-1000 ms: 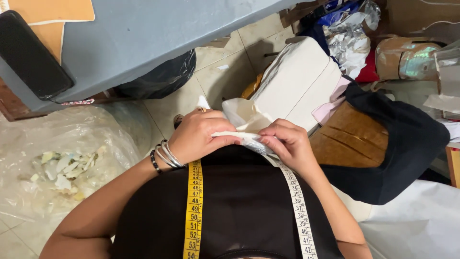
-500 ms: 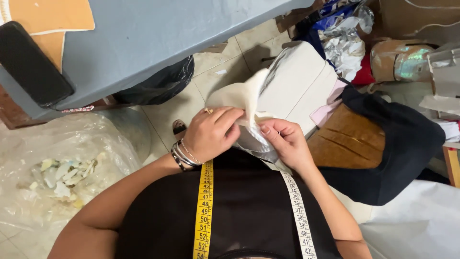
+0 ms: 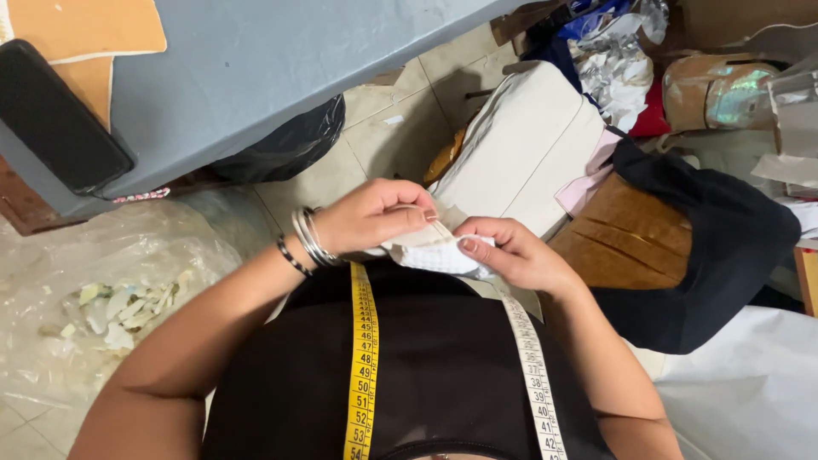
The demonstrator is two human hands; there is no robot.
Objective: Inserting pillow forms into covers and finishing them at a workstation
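Since a moment ago the small folded piece of white cloth (image 3: 430, 251) has bunched tighter, held at chest level, centre frame. Left hand (image 3: 371, 217) fingers pinch its ten o'clock edge; right hand (image 3: 511, 255) fingers pinch its three o'clock edge, under the grey worktop (image 3: 281, 68).

Bright even indoor light, soft shadows, sharp focus, slight wide-angle distortion

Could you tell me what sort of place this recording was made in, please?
Probably a small sewing or tailoring workshop. A tape measure hangs round the person's neck, both hands work a piece of white fabric, folded cloth is piled on the floor, and a clear bag holds offcuts.
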